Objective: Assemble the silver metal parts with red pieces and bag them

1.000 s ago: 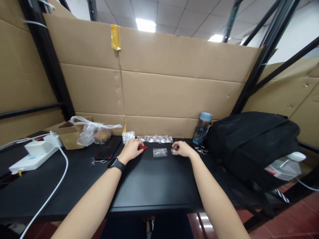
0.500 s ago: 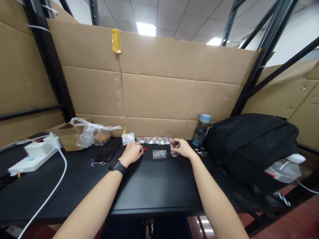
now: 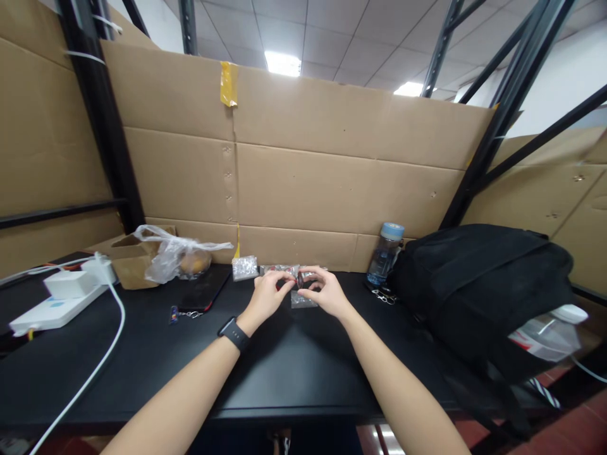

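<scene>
My left hand [image 3: 272,294], with a dark watch on its wrist, pinches a small red piece that its fingers mostly hide. Close by on the right, my right hand [image 3: 327,292] holds a small round clear disc [image 3: 300,280] on edge between thumb and fingers. The fingertips of both hands nearly meet; whether the two pieces touch I cannot tell. Beneath my right hand lies a clear plastic packet [image 3: 302,300] on the black table. Behind the hands is a row of small clear wrapped packets [image 3: 279,270], partly covered. A silvery clear packet [image 3: 245,268] stands left of them.
To the left are a dark tablet-like slab [image 3: 203,291], a plastic bag [image 3: 173,253], a cardboard box [image 3: 133,265] and a white power strip [image 3: 61,309] with cables. A water bottle [image 3: 384,256] and black backpack [image 3: 478,291] stand right. A cardboard wall [image 3: 303,189] closes the back.
My right hand has moved left with the round clear disc, and my left hand has shifted right with the red piece. They now meet above the clear packet.
</scene>
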A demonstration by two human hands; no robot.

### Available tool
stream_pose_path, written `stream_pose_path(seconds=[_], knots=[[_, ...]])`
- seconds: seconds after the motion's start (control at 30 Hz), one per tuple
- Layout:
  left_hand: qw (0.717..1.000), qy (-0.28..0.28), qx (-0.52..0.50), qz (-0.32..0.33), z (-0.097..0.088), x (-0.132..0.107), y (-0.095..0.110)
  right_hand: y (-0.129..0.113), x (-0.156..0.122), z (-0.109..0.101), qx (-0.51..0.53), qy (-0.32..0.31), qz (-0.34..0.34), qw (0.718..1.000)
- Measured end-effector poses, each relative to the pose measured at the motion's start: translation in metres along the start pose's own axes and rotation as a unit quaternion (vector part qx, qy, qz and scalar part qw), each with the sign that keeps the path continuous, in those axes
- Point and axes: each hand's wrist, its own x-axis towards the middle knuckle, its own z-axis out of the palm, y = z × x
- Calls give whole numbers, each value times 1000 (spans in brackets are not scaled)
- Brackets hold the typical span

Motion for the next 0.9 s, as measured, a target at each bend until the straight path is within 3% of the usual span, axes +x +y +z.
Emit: stream_pose_path(seconds=[0.37,0.73,0.9], knots=[[999,-20,40,13,7,-3,4,-2,-2,12,46,13,10,999],[995,11,97,35,6,-6,11,0,-1,17,86,15,52,995],[995,30,96,28,1,-4,13,0,1,12,4,16,17,1000]])
